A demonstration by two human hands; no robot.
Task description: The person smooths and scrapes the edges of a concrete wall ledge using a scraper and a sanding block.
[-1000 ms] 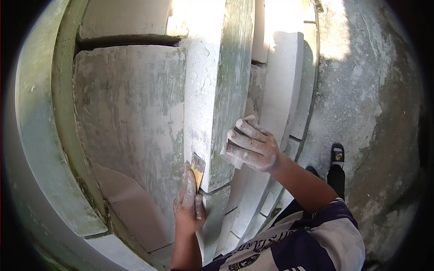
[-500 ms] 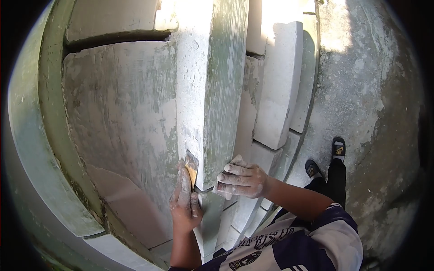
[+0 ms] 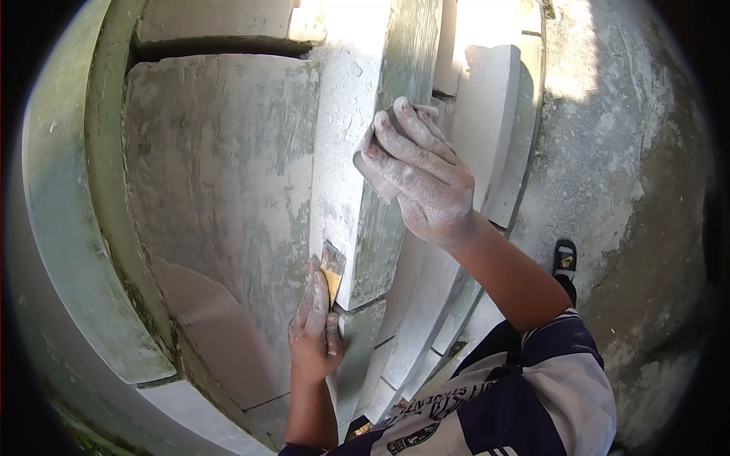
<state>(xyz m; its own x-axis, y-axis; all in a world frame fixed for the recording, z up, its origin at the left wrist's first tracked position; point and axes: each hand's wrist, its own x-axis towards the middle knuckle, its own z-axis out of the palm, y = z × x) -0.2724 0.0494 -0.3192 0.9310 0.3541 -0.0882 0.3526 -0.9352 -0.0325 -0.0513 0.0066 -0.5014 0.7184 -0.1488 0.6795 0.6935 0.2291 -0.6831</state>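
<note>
A long pale beam (image 3: 346,99) with a greenish, scraped side face (image 3: 384,243) runs up the middle of the view. My left hand (image 3: 313,319), dusty with white powder, rests at the lower left edge of the beam. Its fingers hold a scraper (image 3: 332,272) with a yellowish body and a dark end, lying against the pale face. Higher up, my right hand (image 3: 426,171) grips a folded greyish sheet (image 3: 376,178) wrapped over the corner between the pale and greenish faces. White dust covers its fingers.
A broad panel (image 3: 220,137) with patchy green and white coating lies left of the beam. Pale stepped blocks (image 3: 487,99) stand on the right. Beyond them is a stained concrete floor (image 3: 585,167), with a sandalled foot (image 3: 565,258).
My right hand has moved up along the beam with the sheet. My left hand still holds the scraper near the same place. The view has shifted slightly, and only one foot shows now.
</note>
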